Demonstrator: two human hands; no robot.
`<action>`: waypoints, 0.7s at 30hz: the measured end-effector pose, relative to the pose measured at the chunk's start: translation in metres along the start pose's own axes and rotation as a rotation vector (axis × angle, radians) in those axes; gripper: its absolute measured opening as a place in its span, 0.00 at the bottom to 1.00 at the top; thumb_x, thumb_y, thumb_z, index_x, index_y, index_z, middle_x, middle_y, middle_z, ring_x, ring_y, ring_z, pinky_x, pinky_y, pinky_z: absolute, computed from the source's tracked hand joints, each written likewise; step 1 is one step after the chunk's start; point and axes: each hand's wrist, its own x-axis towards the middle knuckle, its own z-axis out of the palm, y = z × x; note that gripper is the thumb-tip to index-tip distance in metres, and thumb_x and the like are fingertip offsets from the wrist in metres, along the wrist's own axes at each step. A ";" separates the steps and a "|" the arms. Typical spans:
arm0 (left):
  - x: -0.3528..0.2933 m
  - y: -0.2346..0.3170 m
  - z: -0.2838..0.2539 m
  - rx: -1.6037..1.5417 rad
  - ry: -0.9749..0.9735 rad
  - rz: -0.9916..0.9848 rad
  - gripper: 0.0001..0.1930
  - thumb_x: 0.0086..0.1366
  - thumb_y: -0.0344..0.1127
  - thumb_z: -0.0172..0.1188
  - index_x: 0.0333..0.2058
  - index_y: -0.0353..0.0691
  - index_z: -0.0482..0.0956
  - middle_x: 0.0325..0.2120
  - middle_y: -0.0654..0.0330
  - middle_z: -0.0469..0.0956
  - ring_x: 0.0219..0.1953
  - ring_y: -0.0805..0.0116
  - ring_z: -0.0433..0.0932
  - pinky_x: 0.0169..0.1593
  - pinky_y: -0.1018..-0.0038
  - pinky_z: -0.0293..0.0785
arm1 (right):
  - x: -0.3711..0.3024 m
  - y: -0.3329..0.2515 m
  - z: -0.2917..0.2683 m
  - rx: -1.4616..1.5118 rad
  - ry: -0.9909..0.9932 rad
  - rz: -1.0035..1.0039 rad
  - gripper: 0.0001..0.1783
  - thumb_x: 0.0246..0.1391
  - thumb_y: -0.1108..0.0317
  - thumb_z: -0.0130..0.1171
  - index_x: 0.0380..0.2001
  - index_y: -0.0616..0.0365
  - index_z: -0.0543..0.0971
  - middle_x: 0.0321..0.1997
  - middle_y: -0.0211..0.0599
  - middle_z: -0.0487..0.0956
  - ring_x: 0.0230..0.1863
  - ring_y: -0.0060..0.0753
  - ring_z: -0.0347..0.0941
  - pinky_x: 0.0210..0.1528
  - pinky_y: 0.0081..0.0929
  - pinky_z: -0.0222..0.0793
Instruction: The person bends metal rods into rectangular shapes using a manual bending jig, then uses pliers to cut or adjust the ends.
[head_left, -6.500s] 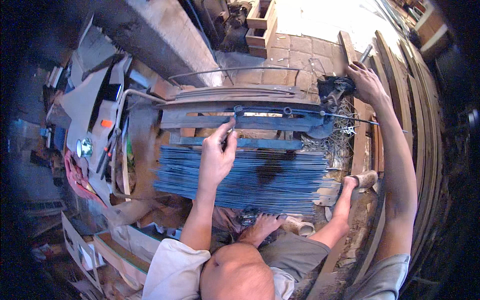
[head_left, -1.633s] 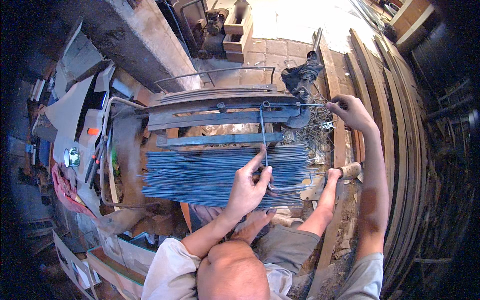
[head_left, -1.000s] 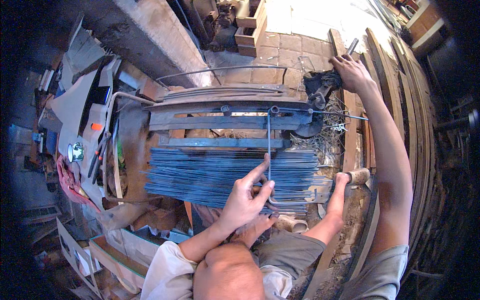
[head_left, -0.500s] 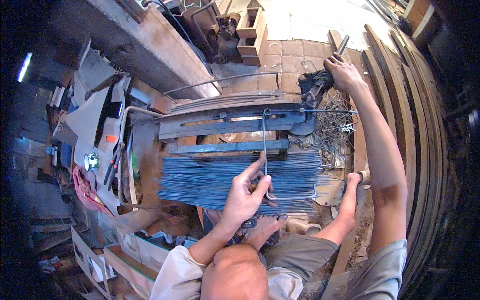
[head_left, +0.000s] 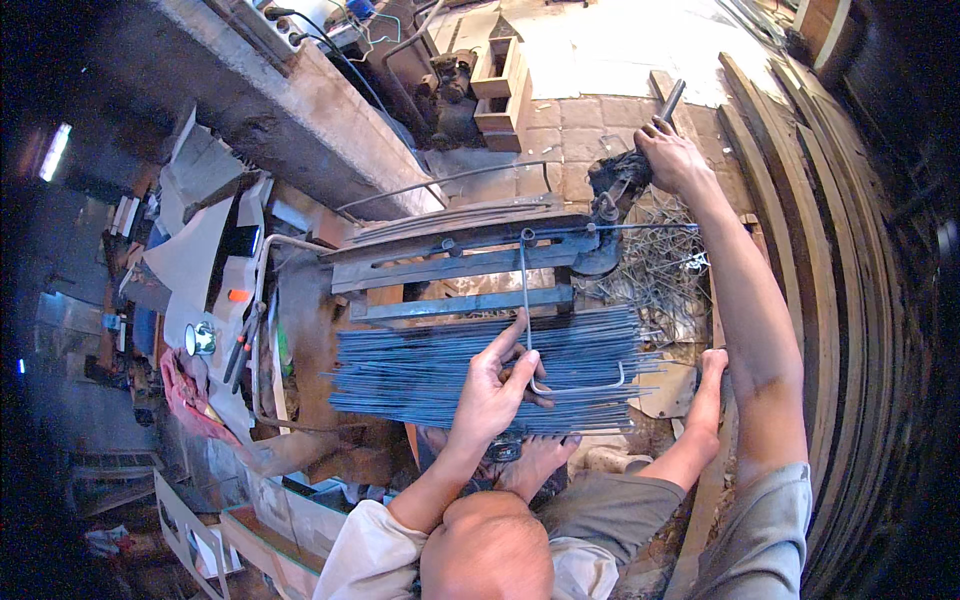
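Observation:
My left hand (head_left: 492, 392) pinches a thin bent metal rod (head_left: 524, 285) between thumb and fingers. The rod rises to a small loop at a peg on the steel bench frame (head_left: 430, 272); its lower end turns right into a hooked tip. Another straight length (head_left: 655, 227) runs right from the bending head. My right hand (head_left: 676, 158) is closed around the lever handle (head_left: 672, 104) of a dark, greasy bending tool (head_left: 618, 178) at the frame's right end. Below the bench, a thick bundle of straight metal rods (head_left: 400, 365) lies sideways beneath my left hand.
Tangled bent wire pieces (head_left: 660, 260) pile up beside the bending head. Long wooden beams (head_left: 790, 200) line the right side. Wooden boxes (head_left: 500, 118) stand at the back. To the left are an enamel mug (head_left: 200, 338), pliers (head_left: 240, 350) and a pink cloth (head_left: 185, 385).
The whole view has shifted slightly. Both hands keep their grips on the bent rod and the lever, with no other clear movement.

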 end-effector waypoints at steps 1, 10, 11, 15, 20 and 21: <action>-0.001 -0.001 -0.001 0.004 0.005 0.003 0.27 0.69 0.27 0.52 0.66 0.39 0.60 0.28 0.60 0.74 0.25 0.72 0.77 0.27 0.72 0.82 | -0.001 -0.002 -0.002 0.001 -0.003 -0.001 0.24 0.50 0.74 0.61 0.52 0.53 0.70 0.62 0.33 0.69 0.71 0.43 0.56 0.59 0.46 0.70; -0.002 -0.003 -0.004 0.053 -0.015 -0.001 0.29 0.70 0.28 0.51 0.68 0.41 0.56 0.29 0.60 0.74 0.28 0.74 0.76 0.28 0.73 0.83 | -0.005 -0.005 -0.001 0.010 0.011 0.008 0.24 0.50 0.74 0.61 0.53 0.53 0.70 0.61 0.33 0.70 0.71 0.43 0.56 0.57 0.48 0.71; -0.002 -0.004 -0.003 0.060 -0.006 0.007 0.28 0.70 0.28 0.52 0.67 0.41 0.57 0.29 0.60 0.74 0.27 0.73 0.76 0.28 0.73 0.83 | -0.007 -0.004 -0.002 0.006 0.012 0.021 0.24 0.51 0.74 0.60 0.53 0.53 0.70 0.61 0.33 0.70 0.71 0.43 0.57 0.57 0.48 0.71; -0.002 -0.007 -0.001 0.053 -0.004 0.018 0.27 0.69 0.28 0.53 0.65 0.40 0.61 0.29 0.60 0.74 0.28 0.73 0.75 0.28 0.71 0.83 | -0.015 -0.002 -0.001 -0.007 0.055 0.052 0.21 0.52 0.73 0.58 0.52 0.53 0.72 0.59 0.34 0.72 0.70 0.42 0.59 0.57 0.47 0.70; 0.002 -0.019 -0.007 0.086 -0.006 0.060 0.27 0.69 0.28 0.53 0.66 0.40 0.61 0.29 0.61 0.74 0.29 0.73 0.75 0.28 0.72 0.83 | -0.033 0.014 0.004 -0.013 0.036 0.084 0.20 0.48 0.74 0.57 0.48 0.57 0.73 0.56 0.39 0.73 0.64 0.40 0.65 0.62 0.44 0.63; 0.000 -0.020 -0.007 0.087 0.003 0.060 0.26 0.69 0.28 0.53 0.65 0.39 0.61 0.29 0.61 0.74 0.28 0.73 0.75 0.28 0.72 0.83 | -0.051 0.016 -0.003 -0.090 0.014 0.075 0.20 0.48 0.69 0.60 0.47 0.56 0.75 0.54 0.38 0.74 0.60 0.39 0.68 0.62 0.42 0.63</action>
